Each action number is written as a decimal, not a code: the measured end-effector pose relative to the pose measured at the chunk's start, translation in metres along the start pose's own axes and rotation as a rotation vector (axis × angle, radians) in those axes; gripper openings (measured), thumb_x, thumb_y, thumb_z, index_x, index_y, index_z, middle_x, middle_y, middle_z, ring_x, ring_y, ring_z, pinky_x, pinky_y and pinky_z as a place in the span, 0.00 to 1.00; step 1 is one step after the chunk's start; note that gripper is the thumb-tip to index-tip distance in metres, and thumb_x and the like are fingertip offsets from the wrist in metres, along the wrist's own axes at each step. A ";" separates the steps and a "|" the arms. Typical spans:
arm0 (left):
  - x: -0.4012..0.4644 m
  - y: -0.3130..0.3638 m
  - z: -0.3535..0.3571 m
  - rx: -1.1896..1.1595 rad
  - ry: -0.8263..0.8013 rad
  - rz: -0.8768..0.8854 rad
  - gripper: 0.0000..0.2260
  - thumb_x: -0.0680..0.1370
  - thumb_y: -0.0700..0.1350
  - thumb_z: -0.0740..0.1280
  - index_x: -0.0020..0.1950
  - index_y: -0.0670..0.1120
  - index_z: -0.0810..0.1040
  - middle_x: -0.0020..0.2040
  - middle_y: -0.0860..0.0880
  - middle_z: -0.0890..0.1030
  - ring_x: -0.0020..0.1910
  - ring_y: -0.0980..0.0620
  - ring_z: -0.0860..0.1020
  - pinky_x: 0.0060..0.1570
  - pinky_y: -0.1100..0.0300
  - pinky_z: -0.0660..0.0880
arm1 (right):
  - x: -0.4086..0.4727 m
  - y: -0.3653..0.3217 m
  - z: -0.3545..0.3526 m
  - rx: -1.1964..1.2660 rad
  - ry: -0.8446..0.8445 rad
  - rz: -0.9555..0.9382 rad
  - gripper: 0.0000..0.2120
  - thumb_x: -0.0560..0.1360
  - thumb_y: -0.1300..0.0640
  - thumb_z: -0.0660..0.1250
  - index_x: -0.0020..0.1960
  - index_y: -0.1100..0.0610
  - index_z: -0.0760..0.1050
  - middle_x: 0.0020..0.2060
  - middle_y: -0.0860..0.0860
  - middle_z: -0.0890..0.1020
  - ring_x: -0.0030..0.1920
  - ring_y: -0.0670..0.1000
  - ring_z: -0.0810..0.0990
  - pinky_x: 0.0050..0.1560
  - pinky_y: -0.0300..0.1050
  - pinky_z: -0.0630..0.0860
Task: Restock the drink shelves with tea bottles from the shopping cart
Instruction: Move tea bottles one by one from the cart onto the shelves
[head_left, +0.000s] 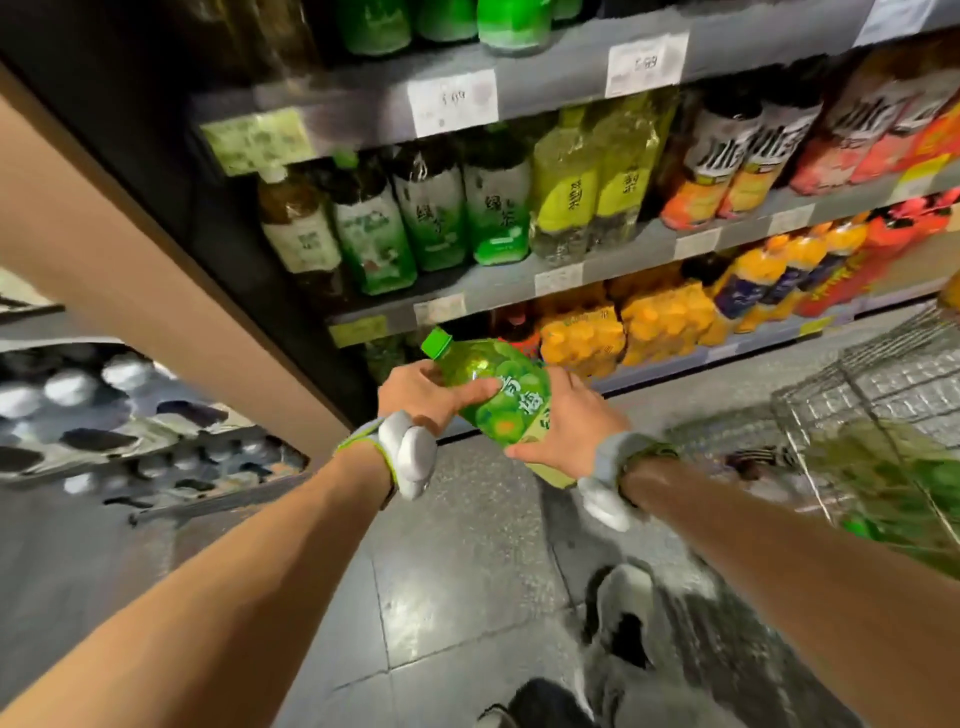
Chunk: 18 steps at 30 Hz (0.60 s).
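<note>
1. A tan end panel (156, 270) of the shelving runs at 10 o'clock, with blurred dark trays of round lids (104, 415) beyond it at 9 o'clock.
2. The left hand (423, 397) grips the upper half of a green plastic tea bottle with a green screw cap (493, 384), thumb laid across its label.
3. That bottle is tilted, cap toward 11 o'clock, held in the air in front of the lowest grey metal shelf (675, 358).
4. The right hand (563, 423) cups the bottle's lower end, fingers curled round it.
5. Green and yellow labelled bottles (493, 208) stand on the middle shelf at 12 o'clock; orange packs (660, 317) sit below at 1 o'clock.
6. A wire shopping cart (872, 384) holding blurred green bottles (904, 488) stands at 3 o'clock.
</note>
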<state>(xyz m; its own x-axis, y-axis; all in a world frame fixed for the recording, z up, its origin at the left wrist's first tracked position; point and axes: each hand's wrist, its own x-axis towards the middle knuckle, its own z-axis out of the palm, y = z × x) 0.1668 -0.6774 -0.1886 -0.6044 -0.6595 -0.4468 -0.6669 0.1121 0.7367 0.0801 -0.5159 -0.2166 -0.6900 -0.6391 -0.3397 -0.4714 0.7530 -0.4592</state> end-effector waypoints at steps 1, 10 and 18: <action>0.002 -0.005 0.002 0.001 0.002 -0.002 0.22 0.60 0.59 0.80 0.46 0.47 0.82 0.45 0.51 0.84 0.46 0.52 0.82 0.51 0.55 0.78 | 0.001 0.002 0.005 -0.002 -0.010 0.005 0.49 0.58 0.34 0.74 0.69 0.55 0.56 0.63 0.56 0.71 0.63 0.61 0.73 0.58 0.58 0.74; 0.097 -0.081 0.037 0.128 0.056 -0.054 0.25 0.58 0.62 0.79 0.47 0.48 0.82 0.44 0.51 0.85 0.45 0.51 0.82 0.50 0.53 0.80 | 0.097 0.028 0.109 -0.049 -0.086 0.018 0.46 0.59 0.34 0.73 0.65 0.55 0.58 0.61 0.56 0.72 0.61 0.60 0.75 0.56 0.55 0.75; 0.190 -0.125 0.063 0.212 0.101 0.021 0.27 0.59 0.63 0.79 0.51 0.49 0.82 0.48 0.51 0.84 0.49 0.52 0.82 0.52 0.57 0.78 | 0.192 0.046 0.178 -0.013 -0.037 -0.027 0.40 0.59 0.38 0.74 0.61 0.55 0.60 0.58 0.56 0.74 0.58 0.60 0.77 0.54 0.54 0.76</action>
<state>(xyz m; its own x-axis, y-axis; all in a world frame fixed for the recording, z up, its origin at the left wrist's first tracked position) 0.1082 -0.7699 -0.3980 -0.5797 -0.7254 -0.3710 -0.7375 0.2736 0.6174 0.0232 -0.6320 -0.4491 -0.6564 -0.6643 -0.3576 -0.4969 0.7373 -0.4576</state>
